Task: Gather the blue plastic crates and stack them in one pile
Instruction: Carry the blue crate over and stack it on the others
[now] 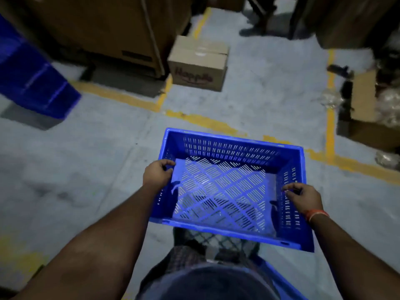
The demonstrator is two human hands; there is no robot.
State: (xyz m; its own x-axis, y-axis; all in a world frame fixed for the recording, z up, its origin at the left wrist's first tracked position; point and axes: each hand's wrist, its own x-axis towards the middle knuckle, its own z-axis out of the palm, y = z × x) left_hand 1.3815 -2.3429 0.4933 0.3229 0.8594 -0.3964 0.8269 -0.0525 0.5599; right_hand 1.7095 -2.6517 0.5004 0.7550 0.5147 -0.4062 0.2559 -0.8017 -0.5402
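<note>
An empty blue plastic crate (229, 148) with slotted walls and a lattice floor is held level above the grey floor in front of me. My left hand (157, 174) grips its left rim, fingers curled over the edge. My right hand (303, 197), with an orange band at the wrist, grips the right rim. A pile of blue crates (32, 76) stands at the far left, blurred and partly cut off by the frame. Below the held crate, near my legs, the edge of another blue crate (279, 278) shows.
A small cardboard box (198, 63) sits ahead on the floor beside large brown cartons (97, 29). Yellow floor lines (203, 121) cross the concrete. An open carton with plastic-wrapped items (372, 105) lies at the right. A person's legs (259, 16) stand far ahead.
</note>
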